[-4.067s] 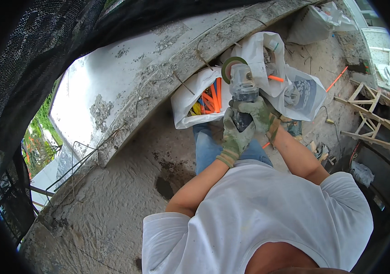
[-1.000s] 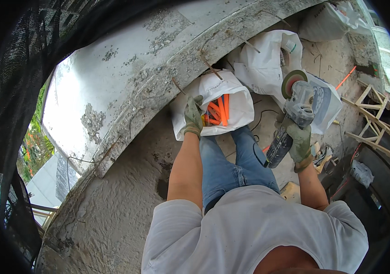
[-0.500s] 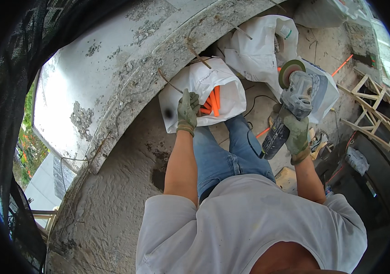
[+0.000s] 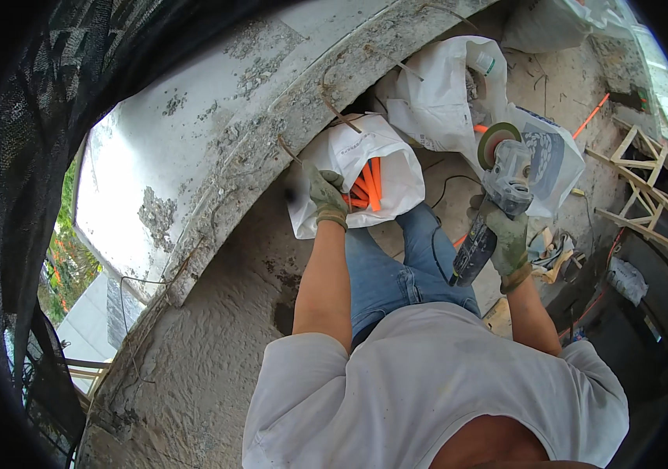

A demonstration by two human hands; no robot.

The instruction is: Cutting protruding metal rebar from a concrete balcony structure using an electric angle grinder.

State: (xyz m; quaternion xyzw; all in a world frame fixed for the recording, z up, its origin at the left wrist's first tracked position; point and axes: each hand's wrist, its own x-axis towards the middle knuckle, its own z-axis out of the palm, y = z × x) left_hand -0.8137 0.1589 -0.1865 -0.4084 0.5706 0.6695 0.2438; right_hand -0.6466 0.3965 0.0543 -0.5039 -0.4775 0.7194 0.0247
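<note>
Angle grinder [image 4: 498, 199]: held up in front of the person's right side, above the right thigh, disc end pointing away from the body, dark battery end toward the wrist. Grinding disc [image 4: 498, 143] tilted, face partly toward the camera, over a printed white sack [image 4: 556, 164] lying on the concrete floor [image 4: 216, 313].

Right hand [image 4: 508, 238]: gloved, clenched around the grinder body just behind the head.

Left hand [image 4: 326, 195]: gloved, arm stretched forward, fingers closed on the near rim of an open white bag [image 4: 357, 176]. Bag sits on the floor just beside the curved concrete wall [image 4: 216, 148]. Inside the bag: orange rods [image 4: 367, 187], bundled, ends toward the opening. Cannot tell whether the fingers also touch the rods.

Bent rusty rebar stubs [image 4: 334, 105] stick out of the wall's broken top edge, directly above the bag.

A second, larger white bag [image 4: 439, 94] lies farther along the wall, beyond the first. Thin black cable [image 4: 447, 184] runs across the floor between the bags and the person's knees. Wooden ladder frame [image 4: 650, 195] lies at the right side of the floor, well apart from both hands.
</note>
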